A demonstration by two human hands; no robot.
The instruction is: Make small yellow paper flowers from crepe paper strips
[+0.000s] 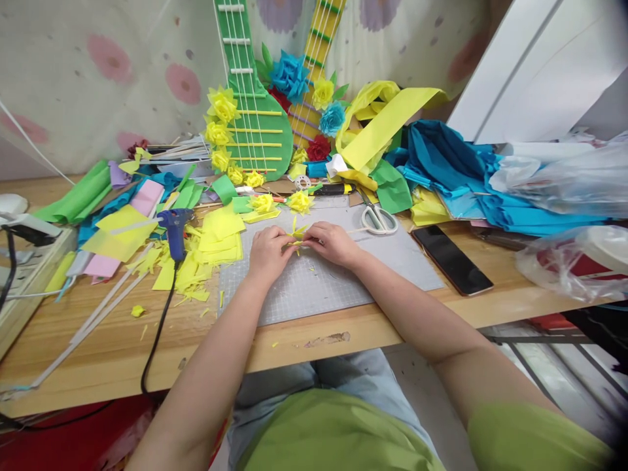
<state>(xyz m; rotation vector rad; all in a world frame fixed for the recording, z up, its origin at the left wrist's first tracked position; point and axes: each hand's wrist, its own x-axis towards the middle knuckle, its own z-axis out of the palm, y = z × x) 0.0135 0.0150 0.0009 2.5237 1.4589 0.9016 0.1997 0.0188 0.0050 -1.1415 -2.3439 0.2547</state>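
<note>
My left hand (269,254) and my right hand (334,244) meet over the grey cutting mat (294,299). Their fingertips pinch a small yellow paper flower (297,230) with narrow, spread petals; the fingers hide part of it. Just beyond them lie two finished-looking yellow paper roses, one on the left (263,203) and one on the right (300,201). White-handled scissors (379,220) rest on the mat's far right. Left of the mat are a pile of yellow paper squares (219,234) and a blue hot glue gun (175,230).
A green paper guitar (260,127) and a yellow one (321,39) lean at the back, decorated with paper flowers. A black phone (451,259) lies right of the mat. Blue crepe paper (441,160) is heaped behind it. The glue gun's cord (160,327) runs over the front edge.
</note>
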